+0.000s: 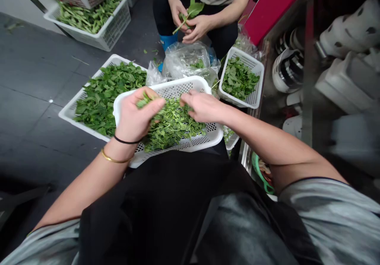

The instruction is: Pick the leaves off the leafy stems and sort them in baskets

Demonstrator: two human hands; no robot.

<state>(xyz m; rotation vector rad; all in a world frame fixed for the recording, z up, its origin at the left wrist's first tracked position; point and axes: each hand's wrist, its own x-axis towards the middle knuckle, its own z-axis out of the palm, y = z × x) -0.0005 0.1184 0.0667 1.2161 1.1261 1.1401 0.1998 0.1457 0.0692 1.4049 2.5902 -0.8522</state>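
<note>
A white perforated plastic basket rests against my lap, with cut leafy greens heaped inside. Over its left side, my left hand is closed around a small bunch of green sprigs, thumb pressed against the fingers. My right hand reaches in from the right, its fingers curled together at the greens' upper edge. Whatever lies between those fingertips is hidden. Beyond the far rim, a clear plastic bag holds some leaves.
Facing me, a seated person's hands hold a leafy stem. Leaf-filled white baskets stand left and right. Farther left are stacked crates of green stalks. A metal shelf with white containers lines the right side.
</note>
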